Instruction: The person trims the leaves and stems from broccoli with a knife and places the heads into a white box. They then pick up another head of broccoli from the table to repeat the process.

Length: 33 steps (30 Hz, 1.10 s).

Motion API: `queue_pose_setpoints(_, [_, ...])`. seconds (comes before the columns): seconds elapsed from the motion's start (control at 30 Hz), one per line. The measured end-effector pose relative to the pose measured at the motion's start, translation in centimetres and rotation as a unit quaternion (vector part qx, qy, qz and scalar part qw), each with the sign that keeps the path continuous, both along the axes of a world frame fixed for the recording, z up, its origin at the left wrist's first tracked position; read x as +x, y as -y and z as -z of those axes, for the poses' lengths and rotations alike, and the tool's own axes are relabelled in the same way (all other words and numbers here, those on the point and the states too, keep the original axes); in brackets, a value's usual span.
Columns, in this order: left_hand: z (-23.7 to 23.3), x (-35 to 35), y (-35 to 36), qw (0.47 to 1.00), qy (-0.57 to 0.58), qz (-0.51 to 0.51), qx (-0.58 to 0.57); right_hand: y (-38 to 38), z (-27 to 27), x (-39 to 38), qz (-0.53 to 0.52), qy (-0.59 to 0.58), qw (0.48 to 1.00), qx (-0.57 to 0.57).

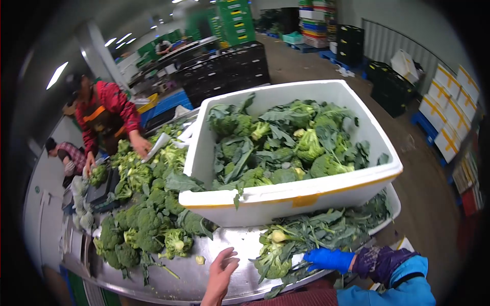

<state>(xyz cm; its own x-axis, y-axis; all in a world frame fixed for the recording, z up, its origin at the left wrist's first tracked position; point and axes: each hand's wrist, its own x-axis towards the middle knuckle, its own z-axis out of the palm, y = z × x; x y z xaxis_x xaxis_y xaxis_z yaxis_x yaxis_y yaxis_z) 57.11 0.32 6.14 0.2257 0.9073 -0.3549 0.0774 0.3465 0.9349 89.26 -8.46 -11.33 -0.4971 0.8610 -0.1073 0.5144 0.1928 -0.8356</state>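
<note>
My bare left hand (223,269) is over the metal table with its fingers apart and slightly curled, holding nothing. My right hand (329,259), in a blue glove, is closed beside a broccoli head (273,261) and a heap of cut leaves (326,229). A small pale patch shows at its fingertips; what the hand holds, if anything, I cannot make out. To the left, a pile of broccoli heads (148,224) lies on the metal table (224,250). A white foam box (291,196) full of leafy broccoli (311,145) stands tilted in front of me.
A co-worker in a red sleeve (120,104) handles broccoli beside a dark scale (99,188). Another person (69,158) is farther left. Black crates (229,69) stand behind the foam box. Taped white boxes (449,112) are stacked at the right.
</note>
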Motion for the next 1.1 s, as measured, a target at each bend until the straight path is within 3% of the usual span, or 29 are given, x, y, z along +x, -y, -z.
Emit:
queue_pose_setpoints(0.07, [-0.9,3.6,-1.5,0.991,-0.022,0.11,0.077,-1.0,-1.1,0.6,-0.111,0.153,0.98,0.056])
queue_pose_setpoints(0.17, [-2.3,10.5,-3.8,0.947,-0.009,0.274,0.169,-1.1,-1.5,1.3,-0.117,0.086,0.985,0.095])
queue_pose_setpoints(0.2, [-2.2,12.7,-4.7,0.923,-0.052,0.303,0.233,-1.6,-4.0,1.4,-0.13,0.084,0.983,0.099])
queue_pose_setpoints(0.27, [-0.8,16.7,-6.1,0.896,-0.053,0.278,0.342,-1.7,-6.2,1.5,-0.106,0.088,0.989,0.055])
queue_pose_setpoints(0.3, [-0.9,18.1,-6.7,0.896,-0.076,0.259,0.352,-2.3,-5.9,1.5,-0.14,0.083,0.985,0.058])
queue_pose_setpoints(0.37, [-0.2,19.3,-7.7,0.893,-0.101,0.223,0.378,-2.3,-4.0,2.2,-0.111,0.024,0.991,0.074])
queue_pose_setpoints(0.4, [-0.7,19.6,-7.9,0.883,-0.117,0.214,0.402,-0.7,0.1,3.7,-0.112,-0.008,0.993,-0.043])
queue_pose_setpoints(0.5, [0.4,20.7,-8.4,0.872,-0.148,0.188,0.428,-1.7,-3.3,3.8,-0.032,-0.036,0.981,-0.19])
queue_pose_setpoints(0.67, [1.8,22.3,-9.6,0.859,-0.109,0.144,0.479,-3.2,-6.2,4.1,0.067,-0.074,0.942,-0.321])
queue_pose_setpoints(0.7, [2.6,22.4,-10.0,0.858,-0.114,0.19,0.463,-3.2,-6.5,4.0,0.081,-0.076,0.938,-0.328])
queue_pose_setpoints(0.73, [3.2,22.5,-10.1,0.855,-0.114,0.186,0.47,-3.2,-5.7,4.1,0.08,-0.074,0.941,-0.321])
queue_pose_setpoints(0.8, [3.5,22.6,-10.3,0.84,-0.123,0.194,0.491,-4.1,-4.1,5.3,-0.014,0.07,0.996,-0.054])
queue_pose_setpoints(0.83, [3.3,22.4,-10.4,0.838,-0.15,0.241,0.466,-4.2,-4.1,5.5,-0.01,0.117,0.993,-0.01])
queue_pose_setpoints(0.87, [3.1,22.2,-10.0,0.835,-0.153,0.238,0.472,-4.4,-4.9,5.5,0.009,0.092,0.992,-0.081])
queue_pose_setpoints(0.97, [1.9,20.6,-8.8,0.864,-0.096,0.24,0.432,-4.0,-8.0,5.6,-0.004,0.153,0.988,-0.006])
queue_pose_setpoints(1.1, [2.7,10.5,-5.6,0.925,-0.068,0.164,0.336,-2.3,-10.0,5.2,0.008,0.205,0.979,-0.015])
